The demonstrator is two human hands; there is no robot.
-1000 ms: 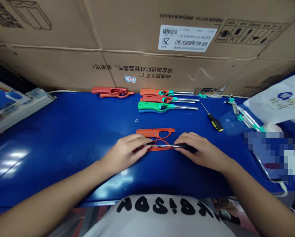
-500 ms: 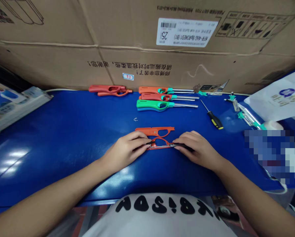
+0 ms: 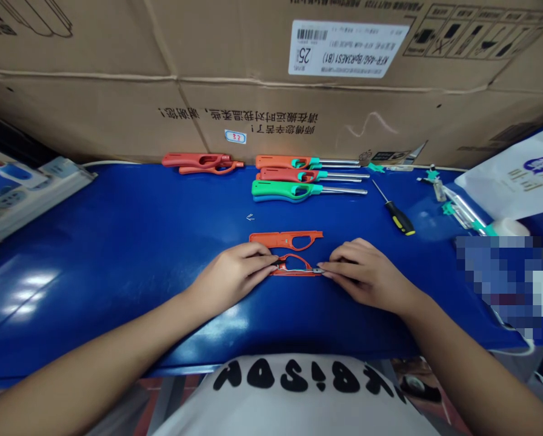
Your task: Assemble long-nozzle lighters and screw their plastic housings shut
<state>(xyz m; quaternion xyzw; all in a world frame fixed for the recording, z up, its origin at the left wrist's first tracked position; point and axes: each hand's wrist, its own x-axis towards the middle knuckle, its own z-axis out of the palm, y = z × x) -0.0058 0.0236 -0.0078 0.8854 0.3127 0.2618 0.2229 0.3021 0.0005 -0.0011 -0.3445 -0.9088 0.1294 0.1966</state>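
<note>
An orange lighter shell half (image 3: pixel 294 274) lies on the blue table with its hollow side up, a thin wire running along inside it. The fingers of my left hand (image 3: pixel 237 266) are closed on its left end and cover what sits there. At the other end, my right hand (image 3: pixel 369 272) pinches a small metal nozzle (image 3: pixel 317 270) at the shell's tip; the rest of that piece is hidden by the fingers. Just beyond, the matching orange shell half (image 3: pixel 276 240) lies loose, also hollow side up.
Lighters with metal tubes, among them a green one (image 3: pixel 276 188), lie in rows farther back. Red shells (image 3: pixel 194 160) are left of them. A black and yellow screwdriver (image 3: pixel 401 219) lies to the right. A cardboard box (image 3: pixel 117 121) stands behind; a power strip (image 3: pixel 35 194) is at left.
My right fingers have shifted slightly, and more of the metal nozzle shows at the shell's tip. My left hand keeps its hold. The whole view has moved a little.
</note>
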